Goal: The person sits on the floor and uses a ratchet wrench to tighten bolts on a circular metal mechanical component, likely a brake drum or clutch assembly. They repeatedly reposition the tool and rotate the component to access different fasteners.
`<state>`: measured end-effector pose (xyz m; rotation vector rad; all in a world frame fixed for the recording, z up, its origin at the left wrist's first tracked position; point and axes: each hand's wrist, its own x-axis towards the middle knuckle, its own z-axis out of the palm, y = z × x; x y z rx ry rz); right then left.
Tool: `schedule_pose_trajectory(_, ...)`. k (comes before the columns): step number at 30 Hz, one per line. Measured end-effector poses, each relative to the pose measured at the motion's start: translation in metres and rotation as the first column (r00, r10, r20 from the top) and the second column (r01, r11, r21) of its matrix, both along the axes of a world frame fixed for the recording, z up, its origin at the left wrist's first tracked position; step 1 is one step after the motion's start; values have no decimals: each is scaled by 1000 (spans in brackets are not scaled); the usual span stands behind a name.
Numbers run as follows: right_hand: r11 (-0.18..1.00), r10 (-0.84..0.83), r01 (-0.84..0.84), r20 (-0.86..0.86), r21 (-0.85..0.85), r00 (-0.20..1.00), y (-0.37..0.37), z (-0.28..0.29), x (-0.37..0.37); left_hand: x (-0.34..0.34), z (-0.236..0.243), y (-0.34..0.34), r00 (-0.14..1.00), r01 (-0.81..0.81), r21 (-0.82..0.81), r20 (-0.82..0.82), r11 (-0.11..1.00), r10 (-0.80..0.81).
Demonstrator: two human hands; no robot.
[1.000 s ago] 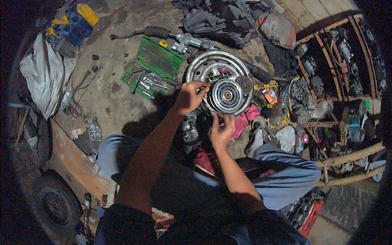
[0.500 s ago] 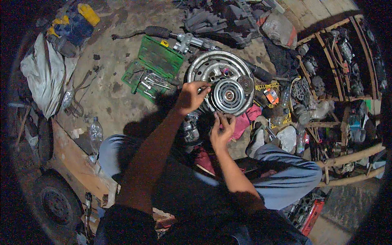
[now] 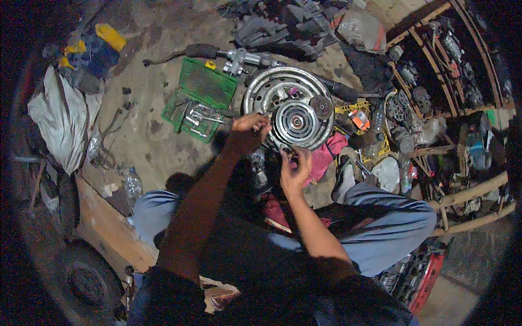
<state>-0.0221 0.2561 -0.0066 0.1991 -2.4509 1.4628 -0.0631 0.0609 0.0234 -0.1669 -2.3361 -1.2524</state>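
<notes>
A round metal pulley (image 3: 309, 132) with slotted rings and a centre hub lies on a silver steel wheel rim (image 3: 254, 89). My left hand (image 3: 250, 126) is at the pulley's left edge, its fingers closed; whatever they hold is too small to make out. At the lower edge, my right hand (image 3: 296, 167) is closed in a pinch, thumb and fingertips beside a small shiny piece I cannot identify. A smaller dark disc (image 3: 321, 107) rests on the rim at the pulley's right. Below my left hand, a dark metal part (image 3: 257, 167) is partly in shadow.
An open green socket case (image 3: 209, 87) lies to the left, with sockets inside. A shock absorber (image 3: 242, 61) is behind the rim. Pink cloth (image 3: 326, 157) and a yellow crate (image 3: 353, 107) sit to the right. Shelves of parts (image 3: 435, 70) stand farther right; a plastic bottle (image 3: 132, 183) is near my left knee.
The view has shifted slightly, so the scene sits a little to the left. My left fingers have curled in closer at the pulley's edge; my right hand remains at its lower edge.
</notes>
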Motion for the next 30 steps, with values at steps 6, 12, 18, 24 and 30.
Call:
schedule_pose_trajectory(6,1000,3,-5,-101,-17,995,13,3,-10,-3,-2,3,984,70,126,151,990,-89)
schedule_pose_trajectory(12,999,48,-48,17,5,999,13,11,-18,-2,-12,-4,995,98,43,21,994,-99)
schedule_pose_trajectory(18,999,55,-54,-205,11,977,20,-1,-17,4,2,10,979,-34,31,203,999,27)
schedule_pose_trajectory(24,1000,27,-28,-207,-5,978,15,-7,-28,11,2,18,995,-58,-51,83,997,62)
schedule_pose_trajectory(30,998,56,-56,-17,-14,998,17,-3,-26,11,-2,15,984,-99,-89,141,991,111)
